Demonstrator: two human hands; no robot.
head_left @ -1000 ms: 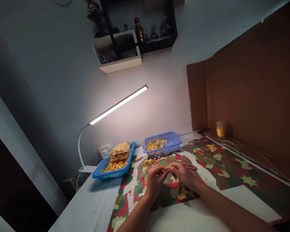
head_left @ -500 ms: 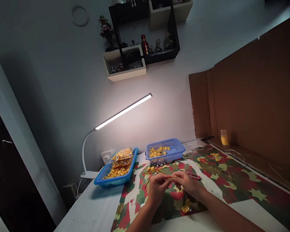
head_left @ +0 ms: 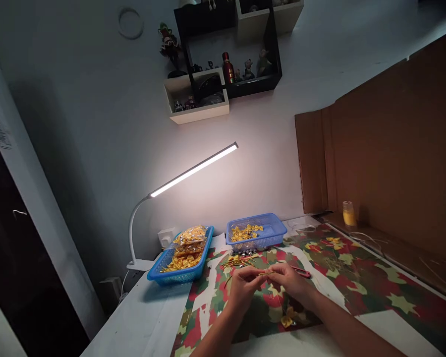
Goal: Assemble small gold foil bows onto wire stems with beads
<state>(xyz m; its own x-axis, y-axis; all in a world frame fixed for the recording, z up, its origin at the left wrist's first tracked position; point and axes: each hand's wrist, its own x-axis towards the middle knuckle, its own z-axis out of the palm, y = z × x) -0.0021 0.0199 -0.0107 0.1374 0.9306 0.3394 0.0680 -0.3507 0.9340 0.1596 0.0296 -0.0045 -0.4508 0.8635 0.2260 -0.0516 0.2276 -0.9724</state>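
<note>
Both hands met over a table (head_left: 141,322), fingertips pinched together on a thin gold strip (head_left: 264,273) held between them. The left hand (head_left: 244,288) gripped its left end; the right hand (head_left: 289,281) gripped its right end, fingers closed on it. The strip sat just above a paper sheet (head_left: 360,285) printed in red, green and yellow. A yellow bow (head_left: 288,319) lay on the sheet near the right wrist. A red tool (head_left: 301,272) lay just beyond the right hand; what kind it was could not be told. A loose pile of gold pieces (head_left: 240,260) lay just beyond the hands. Further back stood two blue baskets: a small basket (head_left: 273,230) holding yellow bows, and a long basket (head_left: 178,272) filled with bags of them. A lit desk lamp (head_left: 193,170) arched over the baskets. A cardboard panel (head_left: 386,148) stood at the right, with a yellow bottle (head_left: 348,213) at its foot.
</note>
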